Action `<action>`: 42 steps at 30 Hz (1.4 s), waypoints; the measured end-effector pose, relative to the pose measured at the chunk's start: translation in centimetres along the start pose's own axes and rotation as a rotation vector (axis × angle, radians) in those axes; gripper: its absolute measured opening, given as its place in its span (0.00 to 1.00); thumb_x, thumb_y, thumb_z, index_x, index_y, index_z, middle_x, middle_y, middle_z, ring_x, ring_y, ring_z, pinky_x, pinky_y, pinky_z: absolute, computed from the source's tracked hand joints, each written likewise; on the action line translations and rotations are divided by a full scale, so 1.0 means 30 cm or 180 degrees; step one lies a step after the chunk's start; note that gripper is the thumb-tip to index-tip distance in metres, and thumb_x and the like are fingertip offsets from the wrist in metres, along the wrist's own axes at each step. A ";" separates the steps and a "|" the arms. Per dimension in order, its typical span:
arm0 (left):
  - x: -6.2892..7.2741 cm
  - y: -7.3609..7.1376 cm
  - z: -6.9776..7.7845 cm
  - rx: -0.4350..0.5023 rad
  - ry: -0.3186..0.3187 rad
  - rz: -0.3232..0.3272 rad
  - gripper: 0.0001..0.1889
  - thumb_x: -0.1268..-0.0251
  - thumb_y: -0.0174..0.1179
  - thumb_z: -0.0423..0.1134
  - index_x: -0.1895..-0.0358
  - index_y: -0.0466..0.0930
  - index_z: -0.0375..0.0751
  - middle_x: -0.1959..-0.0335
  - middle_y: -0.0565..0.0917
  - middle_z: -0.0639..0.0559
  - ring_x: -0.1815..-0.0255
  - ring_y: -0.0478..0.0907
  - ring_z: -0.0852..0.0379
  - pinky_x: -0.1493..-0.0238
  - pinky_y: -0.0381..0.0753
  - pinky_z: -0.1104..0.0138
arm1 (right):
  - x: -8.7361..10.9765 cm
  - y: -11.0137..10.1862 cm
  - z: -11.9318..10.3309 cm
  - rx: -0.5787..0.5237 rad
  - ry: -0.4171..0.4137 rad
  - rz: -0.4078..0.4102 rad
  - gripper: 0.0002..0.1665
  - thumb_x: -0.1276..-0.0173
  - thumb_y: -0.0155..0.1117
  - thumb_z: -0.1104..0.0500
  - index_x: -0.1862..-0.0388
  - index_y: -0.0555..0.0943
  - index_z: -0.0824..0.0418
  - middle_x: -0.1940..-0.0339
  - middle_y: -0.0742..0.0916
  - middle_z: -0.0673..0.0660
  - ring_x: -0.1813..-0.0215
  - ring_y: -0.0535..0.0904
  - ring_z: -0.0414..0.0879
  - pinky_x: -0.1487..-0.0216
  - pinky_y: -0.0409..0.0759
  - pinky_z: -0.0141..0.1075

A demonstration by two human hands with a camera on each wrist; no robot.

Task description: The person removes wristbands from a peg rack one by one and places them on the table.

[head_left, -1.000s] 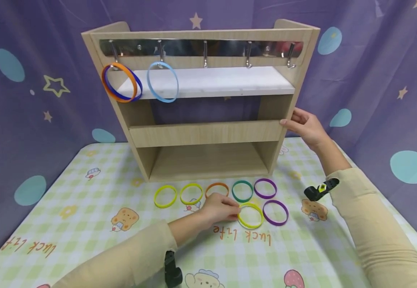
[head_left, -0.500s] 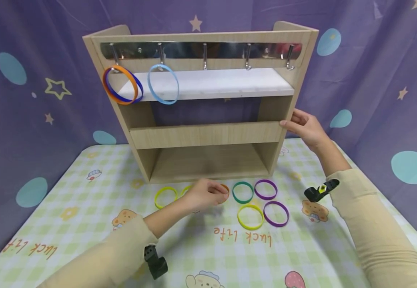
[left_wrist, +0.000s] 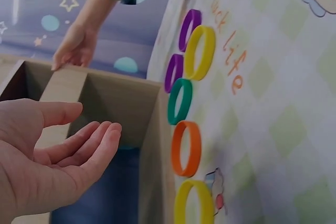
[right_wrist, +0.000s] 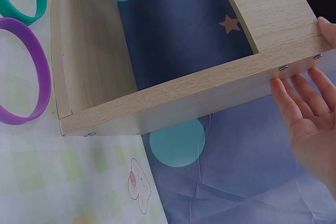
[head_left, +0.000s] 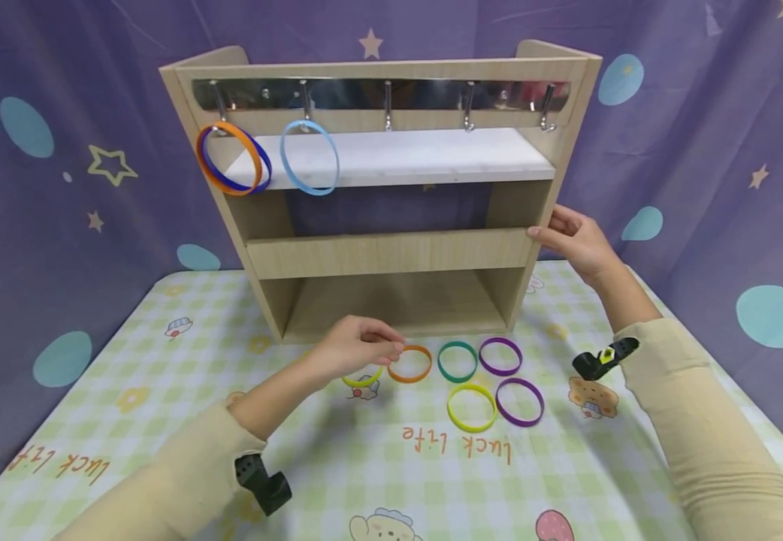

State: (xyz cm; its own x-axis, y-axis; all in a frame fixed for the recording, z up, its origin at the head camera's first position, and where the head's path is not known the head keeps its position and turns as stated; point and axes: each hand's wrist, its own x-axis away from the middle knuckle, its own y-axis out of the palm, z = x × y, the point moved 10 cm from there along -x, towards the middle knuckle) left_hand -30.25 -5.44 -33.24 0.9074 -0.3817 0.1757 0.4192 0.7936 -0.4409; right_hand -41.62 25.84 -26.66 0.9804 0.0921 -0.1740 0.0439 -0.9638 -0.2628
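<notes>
My left hand (head_left: 347, 347) hovers above the left part of the row of silicone wristbands, thumb and fingers apart with nothing between them in the left wrist view. An orange wristband (head_left: 410, 381) lies just right of its fingertips. One yellow wristband (head_left: 362, 384) is partly covered by this hand. To the right lie a green wristband (head_left: 457, 379), two purple wristbands (head_left: 519, 424) and another yellow wristband (head_left: 472, 429). My right hand (head_left: 584, 244) holds the right side panel of the wooden shelf (head_left: 391, 255), thumb on the front edge, fingers on the outer face.
A metal strip with several hooks (head_left: 388, 113) runs across the shelf's top. Orange (head_left: 258, 161) and dark blue wristbands hang from the leftmost hook, a light blue wristband (head_left: 337, 161) from the second. A checked cloth (head_left: 567, 481) covers the table; a purple curtain (head_left: 702, 150) stands behind.
My left hand has moved left and slightly back from the front yellow wristband, past the orange one, and now covers the leftmost yellow one. The right hand keeps its hold on the shelf.
</notes>
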 end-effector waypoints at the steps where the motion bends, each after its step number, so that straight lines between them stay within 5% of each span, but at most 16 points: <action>1: 0.004 -0.011 0.003 -0.0013 -0.0003 0.0020 0.13 0.36 0.61 0.38 0.52 0.83 0.36 0.55 0.87 0.40 0.59 0.86 0.55 0.48 0.86 0.62 | 0.000 0.001 -0.001 -0.0005 -0.0001 -0.0002 0.39 0.35 0.67 0.56 0.27 0.64 0.58 0.44 0.83 0.39 0.51 0.79 0.26 0.50 0.79 0.19; 9: 0.032 -0.102 0.048 0.0070 0.0027 0.0136 0.16 0.34 0.60 0.39 0.47 0.80 0.34 0.52 0.86 0.38 0.56 0.86 0.57 0.47 0.86 0.66 | 0.001 0.003 -0.005 0.0106 0.0029 -0.0005 0.39 0.35 0.66 0.54 0.27 0.64 0.56 0.35 0.80 0.46 0.49 0.78 0.26 0.50 0.79 0.18; 27: 0.089 -0.250 0.141 0.0069 0.0096 0.0333 0.20 0.32 0.59 0.41 0.42 0.75 0.33 0.44 0.81 0.38 0.52 0.83 0.60 0.45 0.84 0.70 | -0.001 0.001 -0.003 0.0152 0.0078 -0.0006 0.40 0.35 0.67 0.53 0.26 0.63 0.55 0.33 0.79 0.48 0.49 0.78 0.26 0.48 0.79 0.20; 42: 0.115 -0.365 0.216 0.0167 0.0251 0.0511 0.22 0.31 0.57 0.39 0.40 0.72 0.29 0.50 0.83 0.45 0.56 0.83 0.68 0.47 0.83 0.75 | -0.003 -0.001 0.004 -0.0006 0.0028 0.0024 0.41 0.36 0.67 0.55 0.27 0.63 0.58 0.43 0.83 0.42 0.52 0.79 0.26 0.52 0.80 0.18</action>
State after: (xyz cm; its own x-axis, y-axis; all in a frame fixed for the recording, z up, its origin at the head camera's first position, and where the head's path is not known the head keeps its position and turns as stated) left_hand -31.53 -12.38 -22.11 0.9586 -0.2824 0.0364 0.2719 0.8702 -0.4110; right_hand -41.72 25.90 -26.76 0.9824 0.0827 -0.1675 0.0369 -0.9650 -0.2598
